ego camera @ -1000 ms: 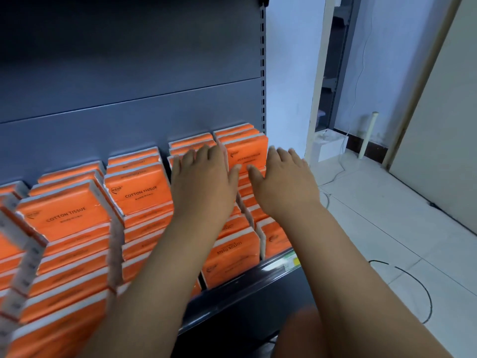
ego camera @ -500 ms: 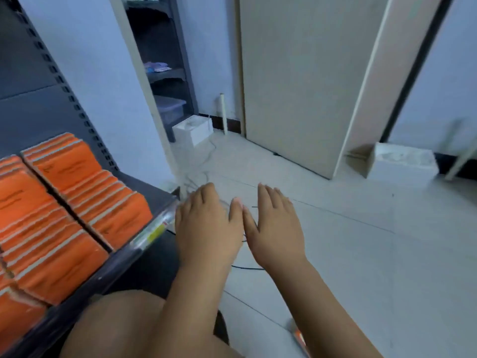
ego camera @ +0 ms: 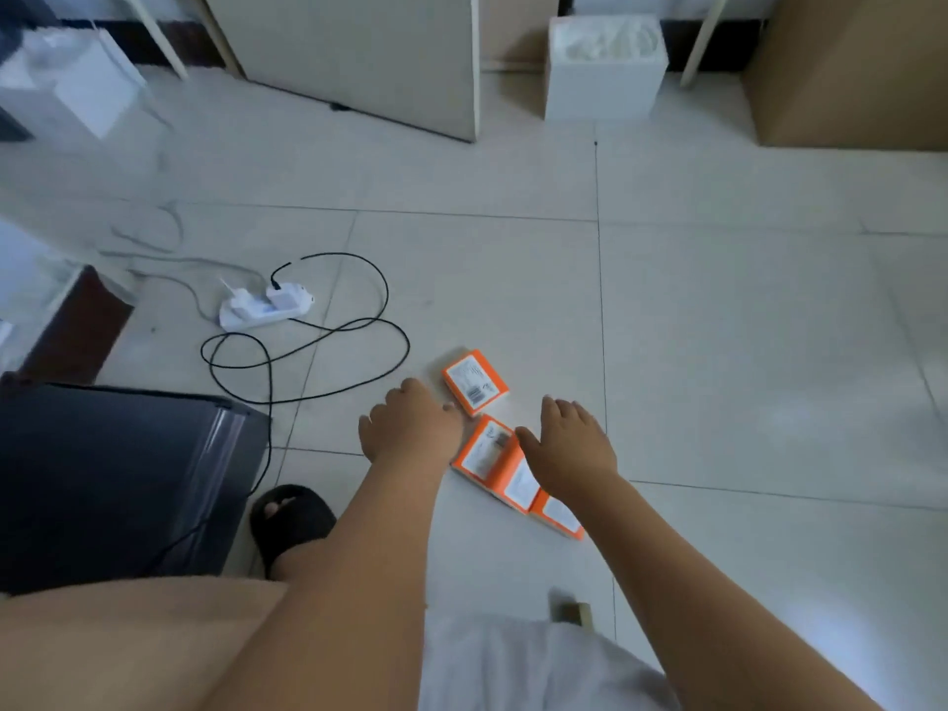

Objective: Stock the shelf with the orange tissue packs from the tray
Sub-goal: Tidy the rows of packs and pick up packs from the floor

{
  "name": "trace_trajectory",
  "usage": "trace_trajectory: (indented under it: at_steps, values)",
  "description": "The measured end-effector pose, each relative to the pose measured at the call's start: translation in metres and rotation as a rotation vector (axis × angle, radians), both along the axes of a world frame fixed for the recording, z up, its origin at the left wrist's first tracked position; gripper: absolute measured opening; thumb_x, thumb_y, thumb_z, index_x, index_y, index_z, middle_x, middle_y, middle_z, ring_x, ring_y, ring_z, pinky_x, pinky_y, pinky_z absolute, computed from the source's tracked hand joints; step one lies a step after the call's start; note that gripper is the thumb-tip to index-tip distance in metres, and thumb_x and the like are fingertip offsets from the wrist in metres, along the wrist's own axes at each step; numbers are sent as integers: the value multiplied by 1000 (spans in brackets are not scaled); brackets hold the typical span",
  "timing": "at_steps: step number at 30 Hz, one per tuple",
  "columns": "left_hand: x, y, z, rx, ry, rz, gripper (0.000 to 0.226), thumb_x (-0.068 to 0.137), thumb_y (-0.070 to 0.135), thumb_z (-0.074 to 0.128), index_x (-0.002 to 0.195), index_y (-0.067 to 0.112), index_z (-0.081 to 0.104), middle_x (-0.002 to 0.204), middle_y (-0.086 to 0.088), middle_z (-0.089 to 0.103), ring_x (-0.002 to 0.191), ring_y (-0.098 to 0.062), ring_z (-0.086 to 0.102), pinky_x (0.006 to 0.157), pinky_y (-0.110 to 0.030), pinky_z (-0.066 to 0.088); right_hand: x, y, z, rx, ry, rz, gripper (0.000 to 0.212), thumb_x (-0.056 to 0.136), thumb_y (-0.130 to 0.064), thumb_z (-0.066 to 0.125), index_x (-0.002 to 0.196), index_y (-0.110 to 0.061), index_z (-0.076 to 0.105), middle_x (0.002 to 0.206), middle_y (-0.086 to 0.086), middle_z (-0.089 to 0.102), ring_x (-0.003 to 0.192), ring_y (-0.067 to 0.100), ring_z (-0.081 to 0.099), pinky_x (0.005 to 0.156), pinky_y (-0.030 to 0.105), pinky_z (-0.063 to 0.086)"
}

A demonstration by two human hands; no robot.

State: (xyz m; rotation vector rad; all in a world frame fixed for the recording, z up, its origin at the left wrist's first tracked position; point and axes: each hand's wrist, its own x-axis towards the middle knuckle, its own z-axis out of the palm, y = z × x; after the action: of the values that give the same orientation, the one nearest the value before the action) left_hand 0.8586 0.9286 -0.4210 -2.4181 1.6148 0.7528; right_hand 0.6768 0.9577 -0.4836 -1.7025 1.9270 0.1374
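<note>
Orange tissue packs lie label-side up on the pale floor tiles. One single pack [ego camera: 475, 383] sits alone; a row of three packs [ego camera: 505, 470] lies just nearer, partly under my right forearm. My left hand [ego camera: 410, 420] hovers palm down just left of the packs, fingers loosely curled, holding nothing. My right hand [ego camera: 567, 443] is spread over the right end of the row, fingers apart, holding nothing. The dark shelf [ego camera: 102, 479] shows only as a corner at the left. No tray is visible.
A white power strip [ego camera: 264, 306] with a looping black cable [ego camera: 328, 351] lies on the floor left of the packs. My foot in a black slipper [ego camera: 290, 520] is beside the shelf. A white bin [ego camera: 605, 69], a cardboard box [ego camera: 846, 74] and a door panel [ego camera: 369, 59] stand farther back.
My view swung from the stocked shelf down to the floor on the right. Both hands left the shelved packs and now hover over the packs on the floor.
</note>
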Motion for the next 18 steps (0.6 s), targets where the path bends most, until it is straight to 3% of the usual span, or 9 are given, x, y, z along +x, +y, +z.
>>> trace_trajectory:
  at_steps: [6, 10, 14, 15, 17, 18]
  values:
    - [9, 3, -83, 299, 110, 106, 45, 99, 37, 44, 136, 11, 47, 142, -12, 53, 132, -35, 50, 109, -44, 42, 16, -18, -60, 149, -70, -41, 59, 106, -49, 40, 150, -9, 40, 152, 12, 48, 143, 30, 39, 118, 41, 33]
    - [18, 4, -136, 429, 277, 231, 52, 100, 37, 52, 142, 7, 45, 142, -15, 55, 130, -35, 54, 104, -36, 45, 29, -45, -95, 134, -98, -83, 58, 104, -45, 46, 151, -12, 39, 155, 10, 45, 146, 29, 36, 120, 42, 34]
    - [2, -2, -177, 468, 500, 629, 41, 102, 28, 52, 133, 2, 59, 135, -18, 62, 121, -36, 63, 95, -38, 54, 42, -72, -124, 83, -174, -217, 75, 101, -44, 56, 160, -12, 24, 163, 8, 34, 152, 27, 28, 121, 42, 31]
    - [-5, -3, -181, 489, 594, 750, 40, 102, 28, 52, 134, 5, 58, 133, -16, 62, 113, -36, 66, 84, -38, 55, 45, -78, -131, 66, -199, -265, 78, 100, -44, 59, 162, -13, 22, 164, 8, 31, 153, 27, 26, 122, 43, 31]
    - [-16, -9, -188, 542, 751, 924, 40, 101, 32, 55, 137, 14, 55, 131, -12, 62, 93, -31, 69, 67, -32, 45, 54, -90, -144, 22, -237, -320, 79, 100, -40, 60, 163, -16, 18, 166, 7, 27, 152, 28, 27, 121, 44, 32]
    - [-18, -12, -189, 563, 797, 985, 42, 100, 36, 57, 137, 17, 54, 131, -10, 61, 89, -28, 70, 71, -33, 44, 58, -95, -149, -3, -253, -334, 78, 100, -36, 59, 164, -19, 17, 166, 6, 26, 151, 28, 28, 119, 45, 34]
